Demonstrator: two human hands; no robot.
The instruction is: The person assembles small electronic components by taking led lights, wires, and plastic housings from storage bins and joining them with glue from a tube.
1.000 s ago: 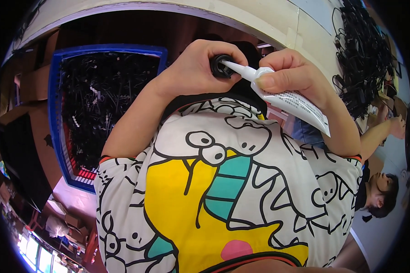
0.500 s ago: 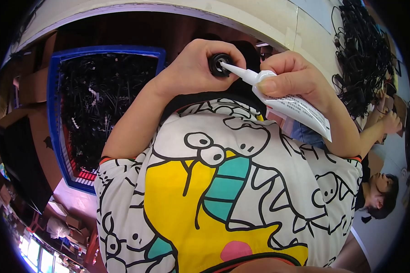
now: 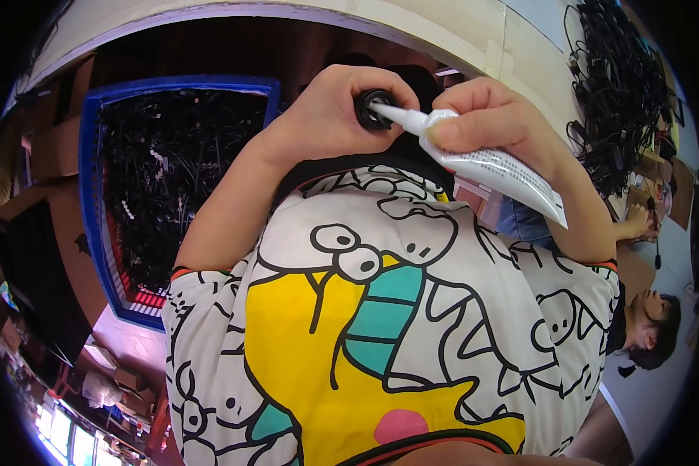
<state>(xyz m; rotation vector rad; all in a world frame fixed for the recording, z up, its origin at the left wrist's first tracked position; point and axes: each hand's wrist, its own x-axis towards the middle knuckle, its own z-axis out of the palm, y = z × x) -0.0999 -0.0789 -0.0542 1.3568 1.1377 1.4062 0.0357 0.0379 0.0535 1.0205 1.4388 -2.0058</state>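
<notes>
My left hand [image 3: 342, 109] is closed around a round black hollow part [image 3: 363, 113], whose open end faces my right hand. What lies inside its opening is too small to make out. My right hand [image 3: 489, 116] grips a white squeeze tube [image 3: 493, 169] with a long tapered nozzle [image 3: 404, 116]. The thumb presses near the tube's shoulder, and the nozzle's tip reaches into the opening of the black part. The flat tail of the tube sticks out below my right hand, toward the wrist.
A blue crate [image 3: 93, 194] full of black cables stands at my left, beside cardboard boxes [image 3: 58, 147]. Ahead runs the pale table edge [image 3: 287, 15]. A heap of black cables [image 3: 617, 93] lies at the right on the table, near another person's hand [image 3: 637, 221].
My right hand has moved slightly left and up, and the nozzle sits deeper in the black part. My left hand has hardly moved. The other person's hand has shifted down and left.
</notes>
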